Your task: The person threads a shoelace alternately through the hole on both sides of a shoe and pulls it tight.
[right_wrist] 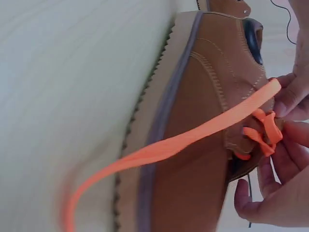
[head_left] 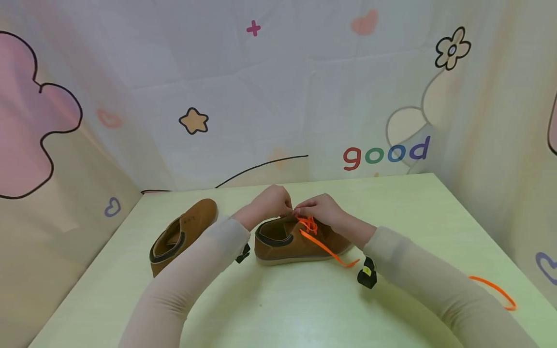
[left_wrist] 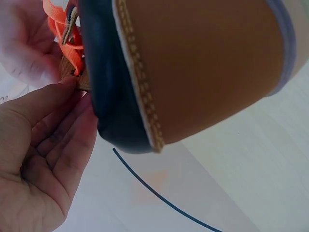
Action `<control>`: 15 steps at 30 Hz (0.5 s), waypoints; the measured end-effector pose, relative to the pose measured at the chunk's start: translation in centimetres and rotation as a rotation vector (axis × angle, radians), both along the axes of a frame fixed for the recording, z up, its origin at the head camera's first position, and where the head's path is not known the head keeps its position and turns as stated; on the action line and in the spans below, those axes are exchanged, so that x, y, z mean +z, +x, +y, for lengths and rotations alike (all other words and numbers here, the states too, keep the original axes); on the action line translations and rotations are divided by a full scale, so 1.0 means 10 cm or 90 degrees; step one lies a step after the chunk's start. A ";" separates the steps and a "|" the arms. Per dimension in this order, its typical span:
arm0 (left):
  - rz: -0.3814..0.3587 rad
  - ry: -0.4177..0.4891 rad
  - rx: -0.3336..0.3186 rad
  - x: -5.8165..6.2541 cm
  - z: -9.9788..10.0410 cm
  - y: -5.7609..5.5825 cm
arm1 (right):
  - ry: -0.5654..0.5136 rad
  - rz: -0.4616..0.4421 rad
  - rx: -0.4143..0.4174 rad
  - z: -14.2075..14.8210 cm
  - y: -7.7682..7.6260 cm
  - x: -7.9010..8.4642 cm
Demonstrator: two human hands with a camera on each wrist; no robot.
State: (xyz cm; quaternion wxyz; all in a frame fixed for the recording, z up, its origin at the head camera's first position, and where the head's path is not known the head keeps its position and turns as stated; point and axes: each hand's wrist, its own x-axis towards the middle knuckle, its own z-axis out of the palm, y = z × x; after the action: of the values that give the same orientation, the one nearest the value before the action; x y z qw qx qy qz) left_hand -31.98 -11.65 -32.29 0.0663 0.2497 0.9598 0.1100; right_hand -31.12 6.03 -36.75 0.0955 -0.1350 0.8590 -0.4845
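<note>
A brown lace-up shoe (head_left: pixel 283 252) with a dark padded collar stands on the table, its toe to the right. An orange shoelace (head_left: pixel 319 244) crosses its tongue area, one long end trailing down the near side. At the far eyelet edge, my left hand (head_left: pixel 274 199) pinches the brown eyelet flap (left_wrist: pixel 69 72) between thumb and fingers, right beside a threaded hole. My right hand (head_left: pixel 325 211) meets it from the toe side, thumb and fingertips pinching the lace close to the eyelets. In the right wrist view, orange loops (right_wrist: pixel 270 133) lie right at the fingertips.
A second brown shoe (head_left: pixel 202 212), with bare eyelets, stands at the left of the pale green table (head_left: pixel 278 309). Another piece of orange lace (head_left: pixel 496 286) lies by the right sleeve. A printed curtain (head_left: pixel 261 96) hangs behind the table. A small black device (head_left: pixel 367 275) hangs under the right wrist.
</note>
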 end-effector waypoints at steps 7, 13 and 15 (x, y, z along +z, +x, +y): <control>0.020 0.004 -0.036 -0.01 0.01 0.01 | -0.055 -0.021 -0.081 0.10 -0.14 0.41; 0.019 -0.005 -0.038 -0.02 0.00 0.02 | -0.097 0.002 -0.142 0.22 -0.27 0.94; 0.018 -0.004 -0.038 -0.03 -0.02 0.03 | -0.103 0.010 -0.150 0.23 -0.30 1.06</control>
State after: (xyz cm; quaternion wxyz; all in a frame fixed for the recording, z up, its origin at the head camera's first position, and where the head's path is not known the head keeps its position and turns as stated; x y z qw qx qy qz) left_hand -31.72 -11.81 -32.59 0.0568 0.2799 0.9530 0.1010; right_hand -34.09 8.36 -26.19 0.0200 -0.0446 0.8280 -0.5587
